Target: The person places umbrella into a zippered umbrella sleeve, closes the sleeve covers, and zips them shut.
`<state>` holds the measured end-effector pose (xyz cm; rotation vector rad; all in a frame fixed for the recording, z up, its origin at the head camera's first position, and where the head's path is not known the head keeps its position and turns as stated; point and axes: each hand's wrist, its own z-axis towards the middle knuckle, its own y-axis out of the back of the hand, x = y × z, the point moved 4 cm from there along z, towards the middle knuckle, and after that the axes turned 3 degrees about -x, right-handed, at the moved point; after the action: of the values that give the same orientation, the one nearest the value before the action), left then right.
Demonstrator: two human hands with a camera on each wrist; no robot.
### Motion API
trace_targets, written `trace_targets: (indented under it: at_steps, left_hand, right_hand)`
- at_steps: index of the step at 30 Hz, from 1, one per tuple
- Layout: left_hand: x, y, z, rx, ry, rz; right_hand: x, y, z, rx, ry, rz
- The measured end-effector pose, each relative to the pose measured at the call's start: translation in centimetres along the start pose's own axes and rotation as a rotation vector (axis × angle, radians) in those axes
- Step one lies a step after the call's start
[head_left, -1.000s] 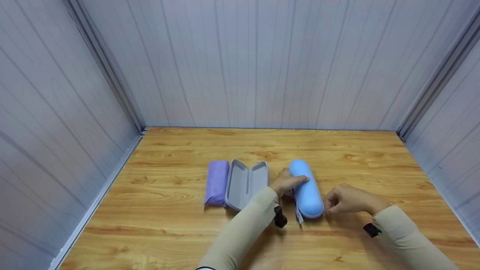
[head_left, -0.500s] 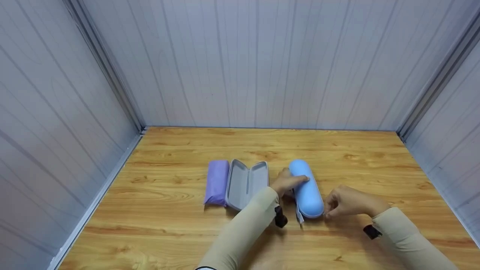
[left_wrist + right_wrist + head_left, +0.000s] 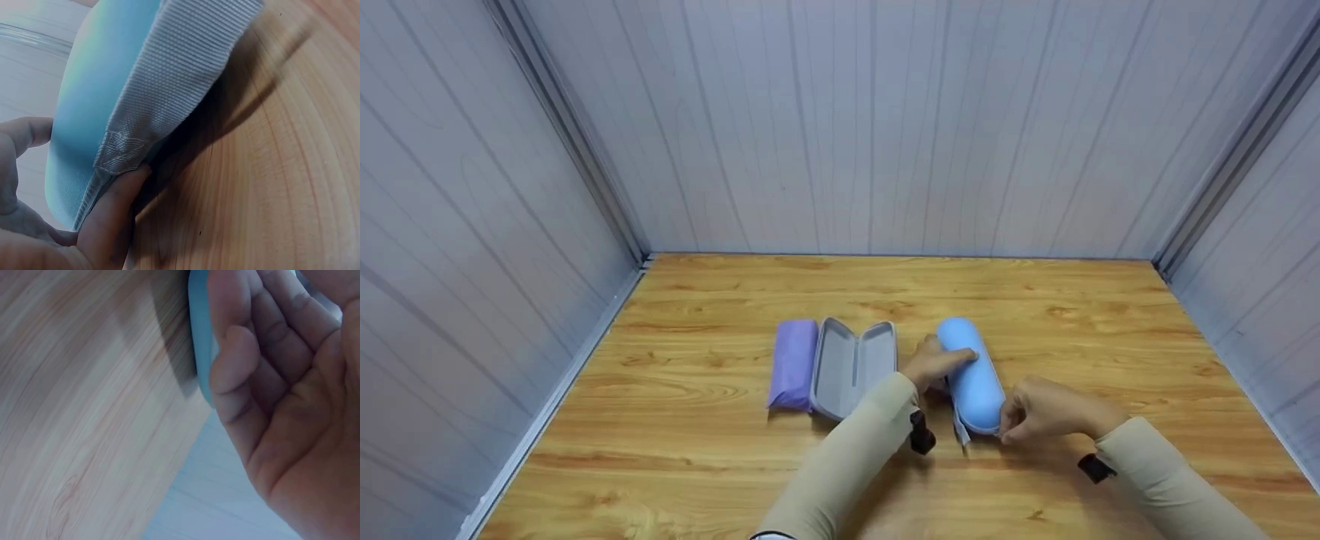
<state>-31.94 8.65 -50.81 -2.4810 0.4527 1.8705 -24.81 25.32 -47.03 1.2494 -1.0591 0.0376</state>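
Note:
A closed light-blue zippered hard case (image 3: 976, 390) lies slantwise on the wooden table, a grey fabric strap (image 3: 174, 73) along its left side. My left hand (image 3: 934, 365) grips it from the left, with the thumb on top in the head view; the left wrist view has one finger low by the strap's stitched end. At the case's near right corner is my right hand (image 3: 1050, 409), its thumb and index finger pinched together at the zipper seam. The right wrist view shows the thumb (image 3: 236, 360) pressed to the index finger; the zipper pull between them is hidden.
Left of my left hand lies an open grey hard case (image 3: 836, 375), two halves spread with the lining up. A purple packet (image 3: 793, 367) lies against its left side. Pale panel walls (image 3: 840, 127) enclose the wooden table (image 3: 675, 450) at the back and sides.
My right hand has slid a little left and toward me, round the near end of the blue case. The left hand and the other things stay put.

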Motion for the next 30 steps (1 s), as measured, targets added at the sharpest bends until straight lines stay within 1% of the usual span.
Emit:
trace_targets:
  at_steps: [4, 8, 12, 15, 18, 21, 23, 26, 30]
  left_hand:
    - [-0.1, 0.1, 0.2, 0.009, -0.005, -0.025]
    - [-0.2, 0.1, 0.4, 0.011, -0.004, -0.024]
    - [-0.3, 0.2, 0.4, 0.016, -0.008, -0.012]
    - [-0.2, 0.3, 0.4, 0.030, -0.010, -0.015]
    - [-0.1, 0.3, 0.4, 0.053, -0.003, -0.029]
    - [0.0, 0.2, 0.3, 0.068, 0.018, -0.041]
    - [0.0, 0.2, 0.3, 0.076, 0.021, -0.051]
    - [0.0, 0.2, 0.3, 0.075, 0.014, -0.054]
    - [0.1, 0.1, 0.4, 0.079, 0.008, -0.050]
  right_hand:
    - [-0.1, 0.0, 0.0, -0.002, -0.029, 0.007]
    - [-0.5, 0.0, -0.1, 0.014, -0.058, 0.057]
    - [-1.0, 0.2, -0.1, 0.012, -0.044, 0.095]
    - [-1.6, 0.5, -0.1, -0.018, -0.051, 0.110]
    - [-2.3, 0.9, -0.2, -0.061, -0.099, 0.129]
    - [-3.2, 1.1, -0.3, -0.100, -0.152, 0.162]
    - [-3.8, 1.2, -0.2, -0.117, -0.194, 0.208]
    - [-4.7, 1.3, -0.2, -0.151, -0.265, 0.307]
    - [-5.8, 1.4, 0.1, -0.230, -0.328, 0.450]
